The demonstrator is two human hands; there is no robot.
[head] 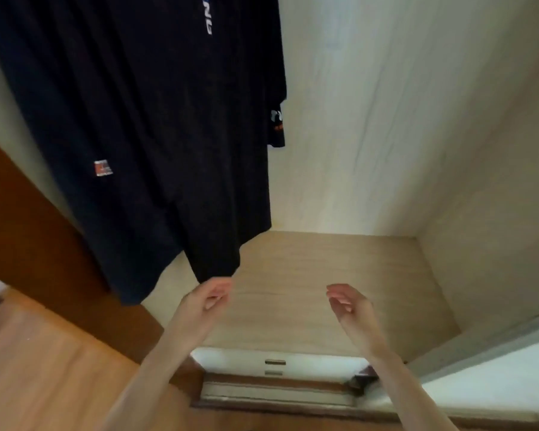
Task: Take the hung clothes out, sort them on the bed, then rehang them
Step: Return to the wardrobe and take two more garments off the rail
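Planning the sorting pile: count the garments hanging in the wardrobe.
2, maybe more hidden. A large dark shirt hangs at left; behind its right edge, a second dark garment with orange print peeks out.

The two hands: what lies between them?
Nothing. In the head view, the left hand and right hand have only the bare wardrobe floor behind the gap.

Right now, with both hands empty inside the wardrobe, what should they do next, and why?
Probably raise the left hand up along the dark shirt toward its hanger, which is out of view. The shirt hangs just above that hand, and the right hand is open too.
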